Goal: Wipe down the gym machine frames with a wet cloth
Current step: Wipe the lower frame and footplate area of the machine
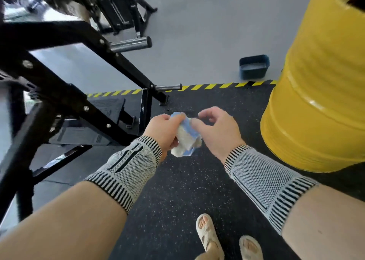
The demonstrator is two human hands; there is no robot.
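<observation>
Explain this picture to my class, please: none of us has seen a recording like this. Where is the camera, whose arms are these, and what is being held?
There is only one picture, taken by a wide-angle camera worn on a person's head, looking forward and down. So the two arms reaching in from the bottom belong to the wearer, and the sandalled feet below are theirs too.

The left hand grips a crumpled blue and white cloth. The right hand has its fingers curled and its thumb touching the cloth; whether it actually pinches it is hard to tell. Both forearms wear knitted sleeves.

To the left stands a black gym machine frame, the thing to be wiped. On the right is a large yellow drum. Further off, on the grey floor, sits a dark blue tub; it seems to hold water.
</observation>
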